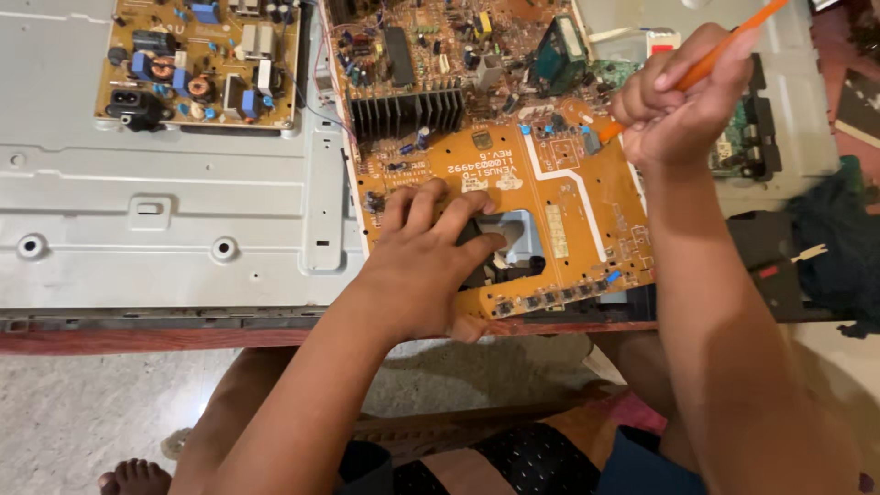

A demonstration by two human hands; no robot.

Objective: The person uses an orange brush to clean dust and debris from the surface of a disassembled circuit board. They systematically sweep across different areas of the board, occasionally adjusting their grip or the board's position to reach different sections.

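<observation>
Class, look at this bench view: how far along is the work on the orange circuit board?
Done: the grey metal back panel lies bare, boards exposed. In hand: the left hand steadies the orange circuit board while the right hand holds an orange-handled tool in a closed grip, tip on the board. Left: cannot tell; the smaller power board sits untouched.

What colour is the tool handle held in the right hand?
Orange; the tool handle in the right hand shows clearly in the head view.

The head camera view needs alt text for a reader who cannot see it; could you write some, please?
A left hand presses on a large orange circuit board while the right hand holds an orange-handled tool to it. A smaller circuit board sits on a grey metal panel.
</observation>
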